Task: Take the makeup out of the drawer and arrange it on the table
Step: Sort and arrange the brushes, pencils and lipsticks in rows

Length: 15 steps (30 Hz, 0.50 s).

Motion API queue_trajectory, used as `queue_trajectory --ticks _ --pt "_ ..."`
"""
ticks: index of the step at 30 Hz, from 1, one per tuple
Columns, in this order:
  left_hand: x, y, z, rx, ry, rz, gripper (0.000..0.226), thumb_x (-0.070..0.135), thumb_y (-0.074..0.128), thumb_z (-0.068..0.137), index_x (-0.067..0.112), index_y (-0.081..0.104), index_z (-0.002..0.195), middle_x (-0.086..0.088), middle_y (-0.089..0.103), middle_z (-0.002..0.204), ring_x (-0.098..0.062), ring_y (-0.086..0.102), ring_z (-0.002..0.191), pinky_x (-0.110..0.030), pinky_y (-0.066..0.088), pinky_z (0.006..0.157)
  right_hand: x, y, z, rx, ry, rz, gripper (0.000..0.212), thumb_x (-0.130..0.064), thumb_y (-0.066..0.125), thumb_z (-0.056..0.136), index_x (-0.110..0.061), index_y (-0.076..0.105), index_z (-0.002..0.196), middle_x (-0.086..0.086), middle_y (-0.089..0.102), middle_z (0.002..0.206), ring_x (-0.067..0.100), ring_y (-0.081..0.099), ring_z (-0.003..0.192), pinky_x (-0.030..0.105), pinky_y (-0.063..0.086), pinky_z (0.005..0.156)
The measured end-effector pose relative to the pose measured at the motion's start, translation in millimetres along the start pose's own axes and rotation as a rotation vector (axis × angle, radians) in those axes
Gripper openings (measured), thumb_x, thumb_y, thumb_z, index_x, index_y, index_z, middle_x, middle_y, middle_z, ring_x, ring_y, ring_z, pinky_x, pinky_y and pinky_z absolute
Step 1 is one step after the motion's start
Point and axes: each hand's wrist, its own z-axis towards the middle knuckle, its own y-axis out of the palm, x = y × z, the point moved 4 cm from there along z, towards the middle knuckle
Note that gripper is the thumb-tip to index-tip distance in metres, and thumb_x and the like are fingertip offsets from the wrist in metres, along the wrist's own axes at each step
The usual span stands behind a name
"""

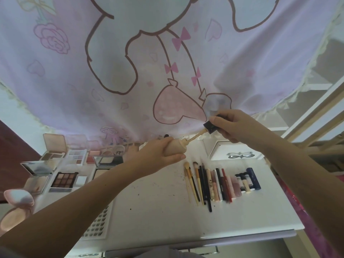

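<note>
My left hand [158, 151] grips a beige foundation bottle [176, 148] above the white table [160, 211]. My right hand [232, 125] pinches the bottle's black cap [210, 126], whose beige dropper stem [195, 136] is drawn partly out of the bottle neck. A row of brushes, pencils and tubes [219, 183] lies on the table at the right. Open palettes and compacts [65, 164] sit at the left, among them a brown eyeshadow palette [64, 179].
A pink cartoon-print curtain [149, 62] hangs behind the table. A white box with a bow handle [234, 149] stands at the back right. A pink puff and compact [16, 203] lie at the far left. A lash tray [98, 226] sits near the front edge.
</note>
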Motion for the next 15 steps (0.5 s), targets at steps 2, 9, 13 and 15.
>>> queue_trajectory --ticks 2,9,13,15 --pt "-3 1 1 0.011 -0.002 -0.004 0.041 0.054 0.061 0.079 0.026 0.054 0.108 0.006 0.059 0.091 -0.007 0.057 0.074 -0.019 0.044 0.062 3 -1 0 0.002 0.012 0.032 0.024 -0.028 0.052 0.095 -0.009 0.062 0.085 -0.007 0.043 0.049 0.005 0.032 0.039 0.016 0.027 0.038" --pt "-23 7 4 0.023 -0.049 -0.024 0.044 0.056 0.057 0.081 0.031 0.049 0.116 0.011 0.059 0.085 -0.002 0.057 0.066 -0.013 0.042 0.055 12 -15 3 0.058 0.012 0.123 0.026 -0.026 0.051 0.094 -0.003 0.063 0.091 -0.005 0.045 0.052 0.008 0.033 0.043 0.017 0.025 0.039" --pt "-37 15 8 0.034 -0.119 -0.227 0.017 0.040 0.055 0.089 0.043 0.046 0.103 0.013 0.062 0.083 0.011 0.058 0.068 -0.009 0.043 0.058 40 -13 -1 0.082 0.080 0.402 0.015 -0.019 0.048 0.096 -0.007 0.055 0.090 0.001 0.060 0.062 0.011 0.051 0.053 0.017 0.038 0.041" --pt "-44 20 12 0.045 -0.147 -0.291 0.016 0.035 0.059 0.089 0.046 0.051 0.098 0.018 0.062 0.089 0.009 0.058 0.079 -0.011 0.044 0.066 66 4 -6 0.044 0.155 0.575 0.011 -0.014 0.048 0.095 -0.006 0.054 0.098 0.003 0.070 0.075 0.014 0.064 0.064 0.019 0.049 0.049"
